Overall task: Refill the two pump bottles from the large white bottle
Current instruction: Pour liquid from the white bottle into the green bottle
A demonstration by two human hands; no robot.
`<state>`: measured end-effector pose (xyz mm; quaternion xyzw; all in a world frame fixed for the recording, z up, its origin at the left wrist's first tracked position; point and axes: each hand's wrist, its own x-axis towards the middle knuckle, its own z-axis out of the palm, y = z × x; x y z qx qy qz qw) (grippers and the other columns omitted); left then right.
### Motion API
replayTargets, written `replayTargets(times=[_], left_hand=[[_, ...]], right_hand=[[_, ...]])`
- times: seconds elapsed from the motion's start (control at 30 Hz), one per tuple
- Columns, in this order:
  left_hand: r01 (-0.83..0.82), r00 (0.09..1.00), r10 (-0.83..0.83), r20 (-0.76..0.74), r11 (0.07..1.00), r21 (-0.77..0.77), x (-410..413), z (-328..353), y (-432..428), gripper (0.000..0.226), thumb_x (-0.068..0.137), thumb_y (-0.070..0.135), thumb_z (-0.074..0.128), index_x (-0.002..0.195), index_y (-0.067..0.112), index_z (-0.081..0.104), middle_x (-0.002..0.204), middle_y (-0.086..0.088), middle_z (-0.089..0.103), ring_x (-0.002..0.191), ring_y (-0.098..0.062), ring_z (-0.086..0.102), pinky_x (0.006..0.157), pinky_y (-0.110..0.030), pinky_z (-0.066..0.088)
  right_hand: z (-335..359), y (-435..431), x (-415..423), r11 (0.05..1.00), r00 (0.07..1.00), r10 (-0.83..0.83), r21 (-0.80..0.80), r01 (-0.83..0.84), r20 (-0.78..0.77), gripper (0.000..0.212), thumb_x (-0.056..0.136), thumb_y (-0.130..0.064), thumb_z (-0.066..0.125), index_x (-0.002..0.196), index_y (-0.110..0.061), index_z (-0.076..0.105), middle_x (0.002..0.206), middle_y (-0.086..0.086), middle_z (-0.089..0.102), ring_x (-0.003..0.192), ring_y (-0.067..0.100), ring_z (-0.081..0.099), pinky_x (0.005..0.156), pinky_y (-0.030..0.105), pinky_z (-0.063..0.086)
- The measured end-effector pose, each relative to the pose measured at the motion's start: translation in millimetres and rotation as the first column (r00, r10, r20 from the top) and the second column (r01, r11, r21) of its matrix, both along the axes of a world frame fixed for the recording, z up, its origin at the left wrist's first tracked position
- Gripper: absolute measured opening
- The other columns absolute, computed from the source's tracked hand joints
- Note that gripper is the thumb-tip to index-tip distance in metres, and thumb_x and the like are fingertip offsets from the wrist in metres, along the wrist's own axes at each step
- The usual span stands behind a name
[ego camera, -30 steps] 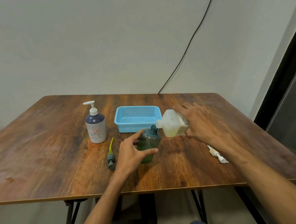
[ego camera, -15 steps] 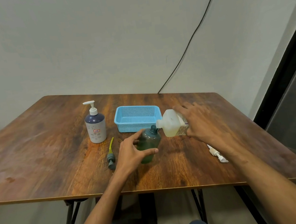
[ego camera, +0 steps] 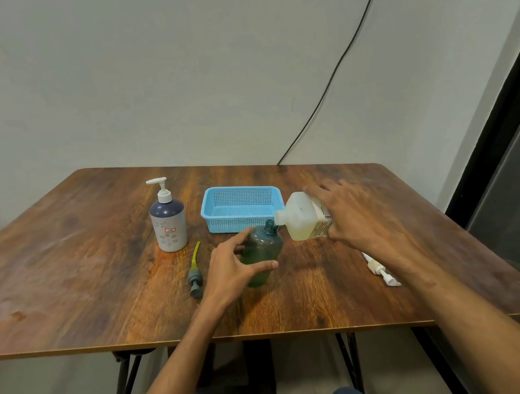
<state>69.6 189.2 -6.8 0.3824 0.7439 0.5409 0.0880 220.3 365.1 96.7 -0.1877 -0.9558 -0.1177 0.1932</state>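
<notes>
A brown wood-grain bench (ego camera: 60,279) stands against a pale wall. Towards its left-centre a rounded pump bottle with a white lower body, a dark blue shoulder and a white pump (ego camera: 169,224) stands upright, its pump fitted and a small red-edged label on its front. Just to the right of it, nearer the front edge, a dark green pump head with a yellow-green dip tube (ego camera: 195,275) lies flat on the wood, the tube pointing away towards the wall.

Next comes the left hand (ego camera: 232,269), which grips a translucent dark green bottle with an open neck (ego camera: 262,254). The thumb wraps across the bottle's near side and the index finger reaches up to its shoulder. The bottle stands on the bench, leaning slightly. Behind it, close to its far side, sits a light blue perforated plastic basket (ego camera: 239,206).

Right of the green bottle, the large white plastic bottle with a printed label (ego camera: 306,216) is tipped on its side above the bench, its spout meeting the green bottle's neck. Yellowish liquid shows in its lower half. The right hand (ego camera: 353,216) holds it from behind and above, fingers curled round its body.

Further right, near the right forearm, a white pump head with its tube (ego camera: 381,269) lies on the bench. A thin black cable (ego camera: 333,66) runs diagonally up the wall.
</notes>
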Motion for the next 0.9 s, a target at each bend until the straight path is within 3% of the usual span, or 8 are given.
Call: replayTargets(times=[0.9], left_hand=[[0.001,1.000,-0.001,0.002,1.000,0.000,2.8,1.6,-0.7,0.090,0.067,0.034,0.091,0.146,0.025,0.049,0.140,-0.002,0.059,0.120,-0.016,0.056,0.104,-0.044,0.052]], right_hand=[[0.4,1.5,-0.9,0.999,1.000,-0.002,-0.046,0.002,0.010,0.079,0.073,-0.028,0.084,0.142,-0.028,0.046,0.122,0.002,0.059,0.106,0.025,0.054,0.088,0.041,0.046]])
